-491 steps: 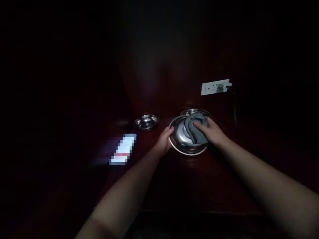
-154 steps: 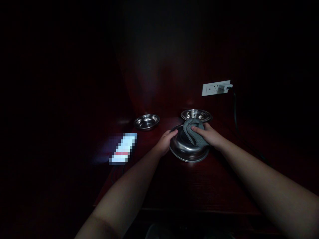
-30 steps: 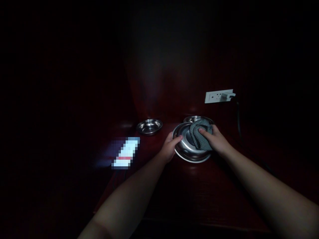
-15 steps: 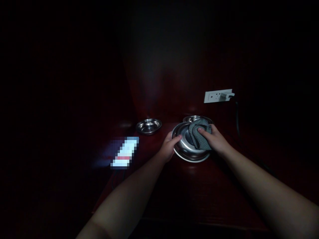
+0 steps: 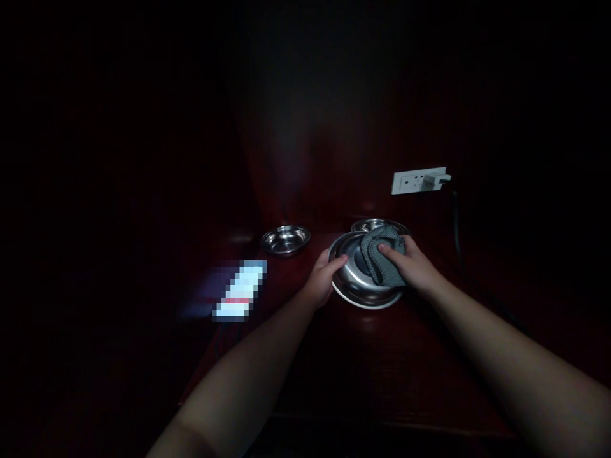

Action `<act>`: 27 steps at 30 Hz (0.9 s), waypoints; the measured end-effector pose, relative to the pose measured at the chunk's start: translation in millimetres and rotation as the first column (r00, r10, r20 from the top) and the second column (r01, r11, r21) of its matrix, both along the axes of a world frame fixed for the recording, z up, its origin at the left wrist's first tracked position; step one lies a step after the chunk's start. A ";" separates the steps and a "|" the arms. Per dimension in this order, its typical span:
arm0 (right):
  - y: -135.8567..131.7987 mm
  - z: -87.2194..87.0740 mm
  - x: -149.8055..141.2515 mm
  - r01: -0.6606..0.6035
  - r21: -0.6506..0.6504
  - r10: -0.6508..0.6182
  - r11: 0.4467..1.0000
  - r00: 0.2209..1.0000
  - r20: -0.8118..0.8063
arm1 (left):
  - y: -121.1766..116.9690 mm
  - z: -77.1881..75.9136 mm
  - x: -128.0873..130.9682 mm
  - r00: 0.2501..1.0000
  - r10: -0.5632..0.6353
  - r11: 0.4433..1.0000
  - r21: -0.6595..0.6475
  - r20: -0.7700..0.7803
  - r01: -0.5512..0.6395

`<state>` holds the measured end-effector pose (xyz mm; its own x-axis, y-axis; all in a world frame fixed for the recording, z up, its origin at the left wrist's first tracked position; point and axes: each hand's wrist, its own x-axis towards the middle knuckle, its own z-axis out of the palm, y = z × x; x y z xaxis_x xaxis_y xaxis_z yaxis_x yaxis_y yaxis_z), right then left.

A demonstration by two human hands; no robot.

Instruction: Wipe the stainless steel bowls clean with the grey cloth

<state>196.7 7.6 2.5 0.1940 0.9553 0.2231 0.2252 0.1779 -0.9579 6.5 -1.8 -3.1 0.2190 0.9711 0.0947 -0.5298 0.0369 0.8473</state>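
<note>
My left hand (image 5: 322,280) grips the bowl (image 5: 356,277) at its nine o'clock; my right hand (image 5: 417,266) clasps the cloth (image 5: 376,259) against its inside at two. Wiping, I judge; another stroke would need the bowl steady.

clock hours run from the middle of the held bowl (image 5: 353,280). at nine, the fingers of the left hand (image 5: 321,280), thumb aside, are out of sight beneath it. at two, the cloth (image 5: 387,267) covers its rim and most fingers of the right hand (image 5: 416,270). between twelve and one, a second bowl (image 5: 366,225) has its near side hidden. at nine, the phone (image 5: 241,291) is too blocky to read. at three, a cord (image 5: 456,222) fades into darkness. the left forearm (image 5: 243,375) and right forearm (image 5: 506,337) are cut off toward eight and four.
</note>
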 end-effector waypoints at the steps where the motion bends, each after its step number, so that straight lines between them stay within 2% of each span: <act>1: -0.4 0.4 0.0 0.004 -0.002 -0.004 1.000 1.000 0.007 | -0.4 0.2 0.0 1.000 0.002 1.000 -0.002 0.000 -0.002; 27: -3.9 4.0 -0.9 -0.015 -0.008 0.016 1.000 0.999 0.039 | 0.4 0.3 -0.3 1.000 0.005 1.000 0.000 -0.001 -0.005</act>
<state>195.9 3.8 6.6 0.1704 0.9599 0.2227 0.2593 0.1744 -0.9499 6.2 -1.5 -2.8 0.2139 0.9723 0.0945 -0.5295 0.0341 0.8476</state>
